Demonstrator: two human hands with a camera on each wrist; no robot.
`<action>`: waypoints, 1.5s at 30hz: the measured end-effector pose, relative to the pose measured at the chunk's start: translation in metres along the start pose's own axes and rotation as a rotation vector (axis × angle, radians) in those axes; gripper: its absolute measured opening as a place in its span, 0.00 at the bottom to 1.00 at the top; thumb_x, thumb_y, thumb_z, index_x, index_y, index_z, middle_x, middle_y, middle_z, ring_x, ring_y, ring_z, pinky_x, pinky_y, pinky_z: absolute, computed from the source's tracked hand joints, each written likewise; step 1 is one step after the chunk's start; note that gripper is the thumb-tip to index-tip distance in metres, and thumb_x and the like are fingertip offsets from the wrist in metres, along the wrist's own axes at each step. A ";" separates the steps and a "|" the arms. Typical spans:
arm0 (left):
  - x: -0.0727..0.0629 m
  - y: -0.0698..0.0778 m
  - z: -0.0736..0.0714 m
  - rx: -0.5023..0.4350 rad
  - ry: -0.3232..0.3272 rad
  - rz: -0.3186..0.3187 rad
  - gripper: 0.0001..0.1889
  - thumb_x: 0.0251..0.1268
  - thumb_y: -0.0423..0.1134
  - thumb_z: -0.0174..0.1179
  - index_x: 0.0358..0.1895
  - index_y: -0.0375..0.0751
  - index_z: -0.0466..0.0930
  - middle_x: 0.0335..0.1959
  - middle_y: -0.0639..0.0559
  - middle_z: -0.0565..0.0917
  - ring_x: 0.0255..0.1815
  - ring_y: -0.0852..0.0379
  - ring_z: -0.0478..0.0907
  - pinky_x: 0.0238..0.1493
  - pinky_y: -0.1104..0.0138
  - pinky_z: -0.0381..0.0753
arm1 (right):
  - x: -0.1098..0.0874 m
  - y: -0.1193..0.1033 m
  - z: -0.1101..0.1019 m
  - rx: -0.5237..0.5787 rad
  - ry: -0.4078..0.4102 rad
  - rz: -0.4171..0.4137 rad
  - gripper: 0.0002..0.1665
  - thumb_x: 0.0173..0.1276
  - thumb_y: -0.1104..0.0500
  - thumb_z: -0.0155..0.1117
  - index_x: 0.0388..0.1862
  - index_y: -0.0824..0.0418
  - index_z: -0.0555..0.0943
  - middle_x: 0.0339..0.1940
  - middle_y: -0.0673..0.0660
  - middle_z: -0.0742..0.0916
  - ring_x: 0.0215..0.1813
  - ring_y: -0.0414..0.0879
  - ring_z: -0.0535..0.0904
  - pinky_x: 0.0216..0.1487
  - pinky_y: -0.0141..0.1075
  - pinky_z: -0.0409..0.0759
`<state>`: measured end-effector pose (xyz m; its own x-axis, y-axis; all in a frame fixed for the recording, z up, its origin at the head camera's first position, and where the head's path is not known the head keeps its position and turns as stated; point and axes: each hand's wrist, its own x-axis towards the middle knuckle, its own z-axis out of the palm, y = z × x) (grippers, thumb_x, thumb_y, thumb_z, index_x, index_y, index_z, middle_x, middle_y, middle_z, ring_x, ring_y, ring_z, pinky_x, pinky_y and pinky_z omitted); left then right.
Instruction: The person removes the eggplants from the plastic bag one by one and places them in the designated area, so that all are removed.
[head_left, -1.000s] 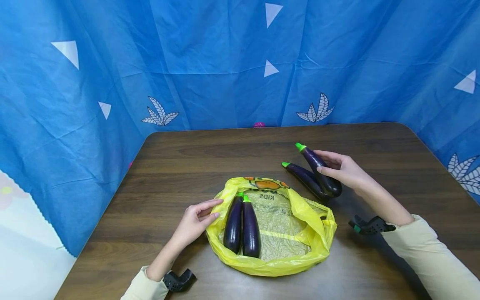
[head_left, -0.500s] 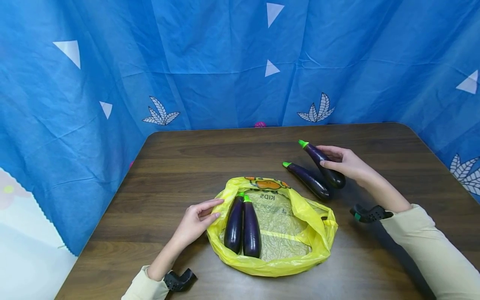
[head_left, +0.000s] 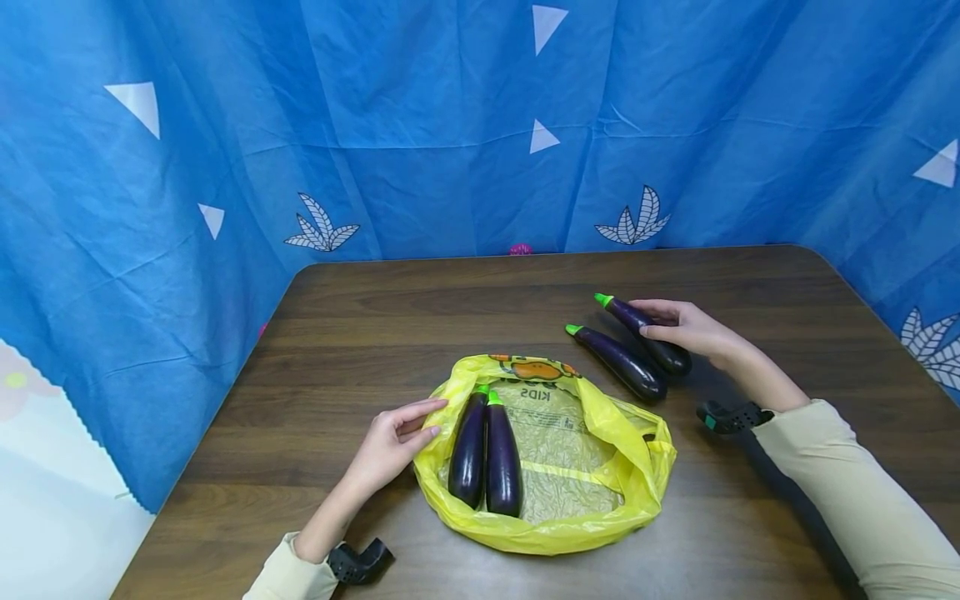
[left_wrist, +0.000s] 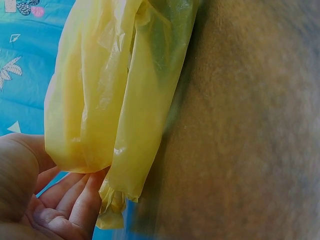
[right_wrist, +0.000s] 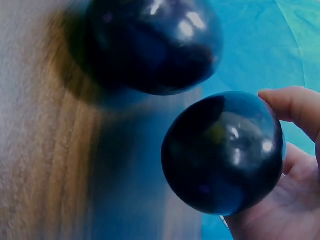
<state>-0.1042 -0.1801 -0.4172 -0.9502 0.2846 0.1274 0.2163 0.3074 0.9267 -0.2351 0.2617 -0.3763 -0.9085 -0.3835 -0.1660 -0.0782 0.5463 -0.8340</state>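
Observation:
My left hand [head_left: 390, 446] pinches the left rim of a yellow plastic bag [head_left: 637, 492], its thumb and fingers on either side of the film in the left wrist view. The bag lies spread on the table with its mouth facing up. Inside, on its left side, two purple eggplants, one [head_left: 468, 454] against the other [head_left: 504, 462], point their green stem ends away from me. Behind the bag, my right hand [head_left: 690, 329] grips another eggplant [head_left: 669, 357] around its middle, low over the table. Just left of it lies a further eggplant [head_left: 618, 362], roughly parallel, its round end large in the right wrist view.
The brown wooden table [head_left: 360, 325] has rounded far corners. A blue patterned curtain [head_left: 450, 125] hangs behind its far edge. White cloth [head_left: 60, 492] shows at the lower left, beyond the table's side.
The gripped eggplant was lifted off the other one, moving up and right, then lowered to the right of it. The left hand and the bag stay in place.

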 end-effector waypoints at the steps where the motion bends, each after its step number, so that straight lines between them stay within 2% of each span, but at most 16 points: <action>1: 0.000 0.000 0.000 0.000 0.000 0.001 0.18 0.59 0.25 0.61 0.55 0.32 0.78 0.57 0.37 0.75 0.56 0.46 0.73 0.50 0.65 0.76 | 0.001 0.001 0.000 0.000 -0.002 0.000 0.34 0.71 0.55 0.55 0.70 0.66 0.60 0.66 0.73 0.64 0.64 0.66 0.60 0.61 0.62 0.61; 8: 0.000 0.000 0.000 0.003 0.001 -0.005 0.18 0.59 0.25 0.61 0.55 0.32 0.78 0.57 0.37 0.75 0.56 0.46 0.73 0.50 0.65 0.76 | 0.002 0.001 0.003 -0.005 -0.023 0.005 0.34 0.70 0.54 0.55 0.70 0.66 0.60 0.66 0.73 0.64 0.63 0.66 0.60 0.60 0.64 0.60; 15: 0.000 0.002 0.000 0.018 -0.001 -0.008 0.19 0.59 0.25 0.61 0.55 0.31 0.77 0.57 0.37 0.75 0.57 0.46 0.72 0.50 0.65 0.76 | 0.006 0.005 0.007 -0.046 -0.064 -0.033 0.33 0.71 0.55 0.54 0.69 0.69 0.60 0.65 0.74 0.66 0.60 0.65 0.64 0.58 0.61 0.65; 23: -0.003 0.029 0.001 0.040 -0.014 0.013 0.17 0.58 0.20 0.59 0.53 0.23 0.76 0.55 0.30 0.74 0.55 0.38 0.73 0.49 0.63 0.77 | 0.008 0.009 0.009 -0.033 -0.082 -0.033 0.33 0.71 0.55 0.53 0.70 0.69 0.60 0.65 0.73 0.65 0.60 0.64 0.64 0.57 0.57 0.67; 32: 0.000 0.002 0.000 0.007 -0.001 -0.015 0.19 0.59 0.24 0.61 0.55 0.31 0.77 0.57 0.37 0.75 0.56 0.46 0.73 0.50 0.65 0.76 | 0.009 0.009 0.011 -0.050 -0.087 -0.031 0.33 0.72 0.56 0.53 0.70 0.70 0.59 0.65 0.74 0.65 0.59 0.64 0.64 0.57 0.58 0.67; 38: 0.000 -0.001 0.000 0.003 -0.007 0.013 0.19 0.59 0.24 0.61 0.55 0.29 0.76 0.57 0.36 0.74 0.56 0.44 0.73 0.50 0.64 0.76 | 0.010 0.007 0.013 -0.075 -0.084 -0.025 0.32 0.72 0.57 0.52 0.69 0.72 0.59 0.64 0.76 0.65 0.60 0.66 0.64 0.57 0.60 0.66; 45: 0.000 0.000 0.000 0.002 -0.004 0.007 0.18 0.59 0.25 0.61 0.55 0.31 0.77 0.57 0.37 0.75 0.56 0.45 0.73 0.50 0.65 0.76 | 0.009 0.007 0.014 -0.080 -0.074 -0.018 0.32 0.73 0.56 0.52 0.69 0.71 0.59 0.65 0.75 0.65 0.60 0.66 0.63 0.58 0.62 0.64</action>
<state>-0.1040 -0.1801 -0.4169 -0.9477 0.2905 0.1319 0.2230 0.3076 0.9250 -0.2382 0.2518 -0.3906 -0.8741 -0.4460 -0.1924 -0.1292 0.5953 -0.7930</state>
